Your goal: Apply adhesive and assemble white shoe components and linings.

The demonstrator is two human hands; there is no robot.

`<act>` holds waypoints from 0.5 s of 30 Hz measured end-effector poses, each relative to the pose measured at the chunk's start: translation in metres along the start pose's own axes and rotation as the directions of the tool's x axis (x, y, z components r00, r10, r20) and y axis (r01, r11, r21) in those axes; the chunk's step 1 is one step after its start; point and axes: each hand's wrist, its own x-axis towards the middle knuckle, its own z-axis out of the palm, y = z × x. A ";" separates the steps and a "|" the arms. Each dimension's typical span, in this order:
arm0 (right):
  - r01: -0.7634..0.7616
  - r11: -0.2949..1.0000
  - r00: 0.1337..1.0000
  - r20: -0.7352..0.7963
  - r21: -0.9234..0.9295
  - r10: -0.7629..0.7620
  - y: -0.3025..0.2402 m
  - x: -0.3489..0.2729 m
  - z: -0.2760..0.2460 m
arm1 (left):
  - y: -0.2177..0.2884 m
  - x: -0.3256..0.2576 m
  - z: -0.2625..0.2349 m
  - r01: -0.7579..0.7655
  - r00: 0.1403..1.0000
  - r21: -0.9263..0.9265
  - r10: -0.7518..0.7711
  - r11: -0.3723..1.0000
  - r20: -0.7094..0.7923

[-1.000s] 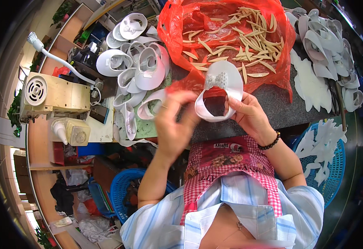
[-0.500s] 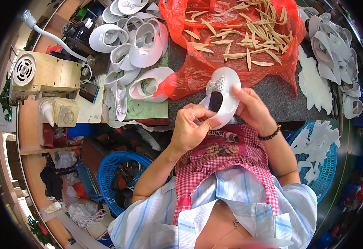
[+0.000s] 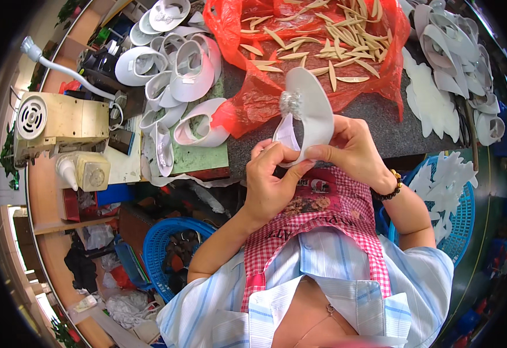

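Over the table's near edge I hold up a white shoe upper with a sparkling beaded ornament on its front part. My left hand pinches its lower edge between thumb and fingers, close to the pale lining. On the other side my right hand grips the outer white band, thumb in front and fingers behind, hidden from sight. The two thumbs nearly meet at the bottom of the piece. Just beyond the upper lies a red plastic bag with many slender beige leaf-shaped pieces on it.
More white shoe uppers stand in a cluster at the left, and others pile up at the right. A beige machine sits far left. Blue baskets flank me below table height, the right one holding white cut pieces.
The shoe upper has tilted more upright, its ornament now facing left. My right hand has slid down its band toward my left hand. The whole view has shifted slightly.
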 end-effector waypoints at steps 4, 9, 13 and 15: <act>0.292 0.848 0.953 0.057 -0.442 -0.298 -0.009 -0.002 -0.005 | -0.008 0.008 -0.016 0.164 0.986 -0.464 -0.124 0.871 0.116; 0.581 0.288 0.780 0.419 -0.761 -0.464 -0.007 0.004 0.003 | 0.001 0.009 -0.014 0.262 0.963 -0.456 -0.196 0.850 0.187; 0.607 0.309 0.760 0.420 -0.732 -0.497 0.019 0.010 -0.019 | -0.029 -0.003 -0.017 0.190 0.978 -0.606 -0.098 0.773 0.182; 0.546 0.208 0.784 0.407 -0.811 -0.469 0.025 0.005 -0.016 | -0.055 -0.006 -0.018 0.184 0.975 -0.504 -0.092 0.844 0.201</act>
